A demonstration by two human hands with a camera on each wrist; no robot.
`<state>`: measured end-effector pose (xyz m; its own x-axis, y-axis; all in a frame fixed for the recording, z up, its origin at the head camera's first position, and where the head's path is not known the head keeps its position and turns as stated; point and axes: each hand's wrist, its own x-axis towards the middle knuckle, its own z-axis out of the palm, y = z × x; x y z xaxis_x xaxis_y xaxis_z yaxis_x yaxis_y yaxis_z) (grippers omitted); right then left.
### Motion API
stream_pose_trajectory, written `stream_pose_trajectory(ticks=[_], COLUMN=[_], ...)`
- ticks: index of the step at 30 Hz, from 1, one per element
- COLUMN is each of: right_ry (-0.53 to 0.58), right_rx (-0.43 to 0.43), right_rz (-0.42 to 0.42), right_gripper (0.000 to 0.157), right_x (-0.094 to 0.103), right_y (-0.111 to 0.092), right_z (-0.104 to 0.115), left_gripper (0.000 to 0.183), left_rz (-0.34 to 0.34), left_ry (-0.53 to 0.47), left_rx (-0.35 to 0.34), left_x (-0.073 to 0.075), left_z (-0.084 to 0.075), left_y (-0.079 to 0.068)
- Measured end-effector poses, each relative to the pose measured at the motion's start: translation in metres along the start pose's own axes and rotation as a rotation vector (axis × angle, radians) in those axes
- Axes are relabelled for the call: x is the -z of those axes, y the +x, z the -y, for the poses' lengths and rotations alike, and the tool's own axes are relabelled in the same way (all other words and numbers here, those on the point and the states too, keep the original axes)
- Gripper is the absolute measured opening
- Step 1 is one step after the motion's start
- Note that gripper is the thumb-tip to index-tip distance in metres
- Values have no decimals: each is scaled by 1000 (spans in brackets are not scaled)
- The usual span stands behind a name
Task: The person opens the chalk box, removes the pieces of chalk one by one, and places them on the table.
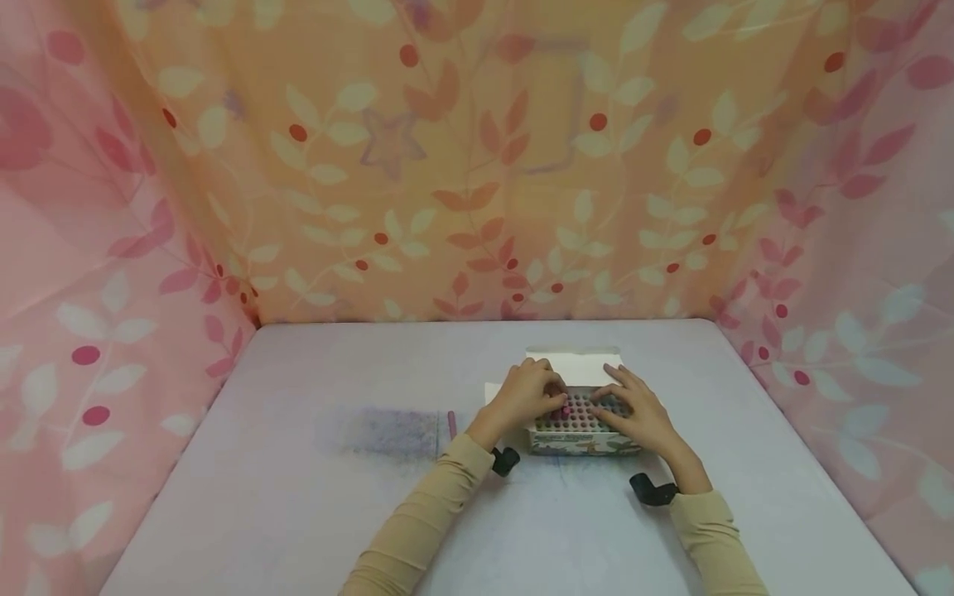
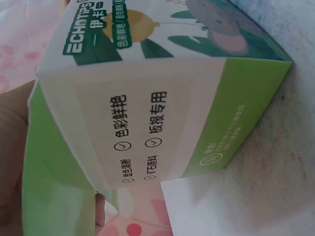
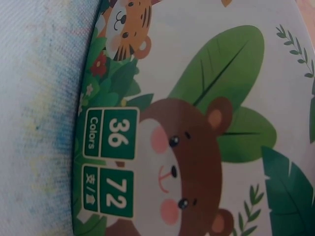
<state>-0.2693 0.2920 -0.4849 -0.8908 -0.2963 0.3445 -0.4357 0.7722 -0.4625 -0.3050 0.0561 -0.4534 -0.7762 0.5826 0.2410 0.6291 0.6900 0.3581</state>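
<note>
Presently: left hand (image 1: 524, 395) pinching one pink, round chalk stick (image 1: 566, 410) over the left half of an open, animal-printed cardboard box (image 1: 585, 445); right hand (image 1: 643, 415) unclenched, fingers spread at the box's right. Advisable: light, upright pinch.

You could reach over the table (image 1: 257, 497) left of the loose chalk stick (image 1: 451, 425); the opened lid (image 1: 577, 368) bars the chalk box (image 1: 581, 445) from behind, and left hand (image 1: 524, 392) and right hand (image 1: 638, 414) seem to crowd its top.

The box (image 2: 142, 103) looks like smooth printed card, the table covering (image 3: 39, 147) matt woven cloth.
</note>
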Motion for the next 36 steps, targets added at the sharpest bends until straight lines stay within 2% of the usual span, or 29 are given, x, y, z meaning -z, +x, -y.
stream_pose_trajectory(ticks=[7, 12, 24, 27, 33, 36], right_ry=[11, 11, 12, 8, -4, -11], right_rx=[1, -3, -9, -8, -13, -9], right_rz=[-4, 1, -4, -5, -11, -12], right_gripper=[19, 19, 20, 19, 19, 18], right_x=[-2, -6, 1, 0, 1, 1], right_y=[0, 1, 0, 1, 0, 0], right_z=[-2, -3, 2, 2, 2, 3], left_gripper=[16, 15, 17, 17, 14, 12], left_rz=[28, -4, -57, -126, -405, -492], left_ry=[19, 39, 97, 107, 91, 55], left_rx=[29, 31, 17, -4, -80, -95], left_x=[4, 5, 4, 5, 13, 26], left_z=[-4, -5, -9, -9, -9, -10], left_y=[0, -3, -4, -5, -5, -10])
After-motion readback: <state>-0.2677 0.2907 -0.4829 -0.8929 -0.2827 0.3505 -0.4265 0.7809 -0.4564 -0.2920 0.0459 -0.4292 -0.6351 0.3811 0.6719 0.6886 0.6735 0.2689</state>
